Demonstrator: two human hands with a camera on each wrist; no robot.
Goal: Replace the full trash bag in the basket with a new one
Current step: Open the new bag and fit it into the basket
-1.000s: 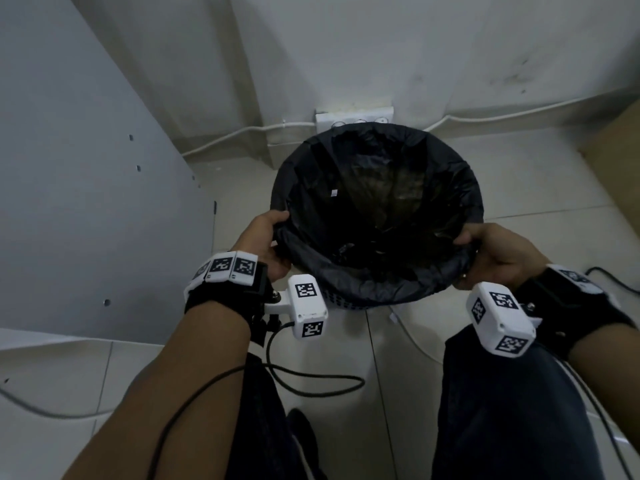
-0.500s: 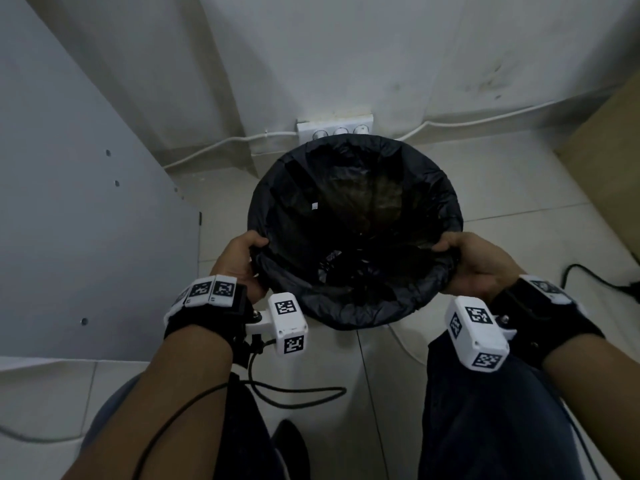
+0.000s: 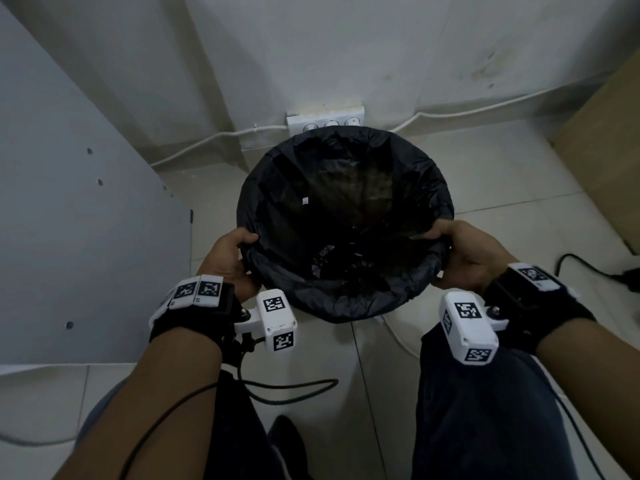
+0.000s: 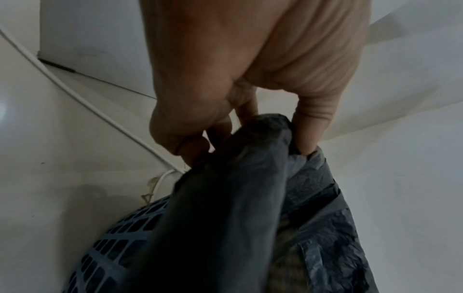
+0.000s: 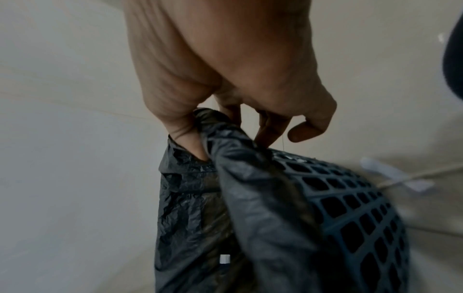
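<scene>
Surroundings: a white power strip (image 3: 325, 123) sits at the foot of the wall, just beyond the far rim from the fingers; a white cable (image 3: 204, 144) runs along the wall base out to its left, and another white cable (image 3: 485, 106) runs off to its right.
Left side: a grey panel (image 3: 69, 220) dotted with small holes stands close outside the left hand.
Right side: a tan board (image 3: 602, 161) rises well beyond the right hand; a black cord (image 3: 588, 268) lies on the floor tiles (image 3: 502, 181) near the right wrist.
Near side: a black wire (image 3: 294, 389) loops on the floor below the left wrist, between the person's dark trouser legs (image 3: 485, 410).
Basket: a dark lattice basket (image 5: 350, 208) stands on the floor between both hands; its grid wall shows just under the right fingers and, in the left wrist view, low under the left fingers (image 4: 190, 146).
Trash bag: a black trash bag (image 3: 346, 216) lines the basket, its edge folded over the rim all round; its mouth gapes open.
Contents: the inside is dark; crumpled black plastic lies at the bottom, and a small white fleck clings to the far-left inner wall. What else is inside I cannot tell.
Left hand: the left hand (image 3: 228, 261) pinches the folded bag edge at the left rim, thumb on the inside, fingers curled outside.
Right hand: the right hand (image 3: 467, 258) pinches the bag edge at the right rim, thumb inside; the little finger (image 5: 308, 128) curls free of the plastic.
</scene>
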